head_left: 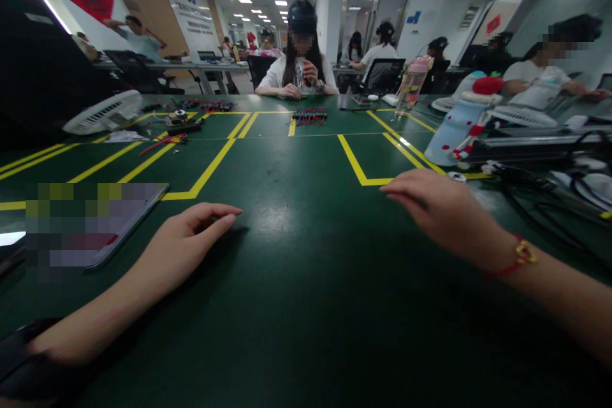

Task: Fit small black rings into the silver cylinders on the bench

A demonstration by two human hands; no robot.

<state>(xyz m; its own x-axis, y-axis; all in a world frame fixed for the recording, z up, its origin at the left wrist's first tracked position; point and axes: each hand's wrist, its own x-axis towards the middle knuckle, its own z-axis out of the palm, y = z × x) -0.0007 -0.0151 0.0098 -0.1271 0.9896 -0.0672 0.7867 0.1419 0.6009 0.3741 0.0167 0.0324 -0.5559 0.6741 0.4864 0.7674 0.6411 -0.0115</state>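
Observation:
My left hand (191, 233) rests on the green table (296, 293) with its fingers stretched out and nothing visible in it. A gap shows between its thumb and index finger. To its left lies a flat tablet-like thing (136, 220), its surface largely blurred. Over the right part of the table is my right hand (430, 207), fingers extended to the left and thumb a little apart, also without anything visible in it. It is near a corner of yellow tape (366, 180). A red cord bracelet with a gold piece (523, 254) circles the right wrist.
Across the table a person (301, 70) holds a small thing. Bundles of wired parts (310, 116) lie at the far edge. A blue bottle (447, 131), a pink-lidded bottle (411, 86) and black cables (540, 204) are at right; a white fan (102, 111) is at left.

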